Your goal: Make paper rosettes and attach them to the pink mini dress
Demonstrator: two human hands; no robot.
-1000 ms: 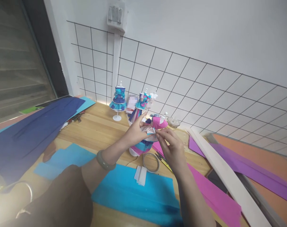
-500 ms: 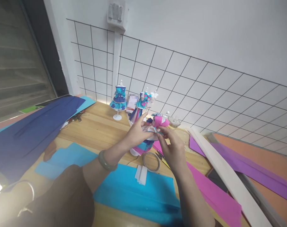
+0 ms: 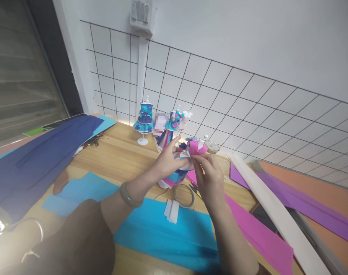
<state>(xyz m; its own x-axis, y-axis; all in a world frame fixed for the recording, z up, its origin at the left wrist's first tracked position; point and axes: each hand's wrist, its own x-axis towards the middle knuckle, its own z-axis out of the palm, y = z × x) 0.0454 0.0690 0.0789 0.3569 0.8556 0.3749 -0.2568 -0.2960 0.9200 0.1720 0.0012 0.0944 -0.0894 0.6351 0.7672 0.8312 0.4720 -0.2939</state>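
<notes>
A small white dress form wears a paper dress (image 3: 177, 178) with a pink top and a layered skirt of white, blue and pink. It leans to the right between my hands. My left hand (image 3: 168, 157) grips the white ruffled part of the skirt from the left, thumb raised. The fingertips of my right hand (image 3: 210, 173) pinch the edge of the same white pleated paper. Behind stand a form in a blue and turquoise dress (image 3: 145, 118) and another in a dress with turquoise and pink bows (image 3: 174, 124).
Blue paper (image 3: 168, 240) with white folded strips (image 3: 171, 211) lies in front, beside a tape roll (image 3: 184, 195) and scissors (image 3: 195, 190). Navy paper (image 3: 42, 152) covers the left; pink paper (image 3: 260, 236) and purple paper (image 3: 306, 206) lie right. A glass dish (image 3: 212, 147) stands behind.
The dress form has shifted slightly to the right. My right fingers have drawn closer together at the white pleated paper, while my left hand has hardly moved.
</notes>
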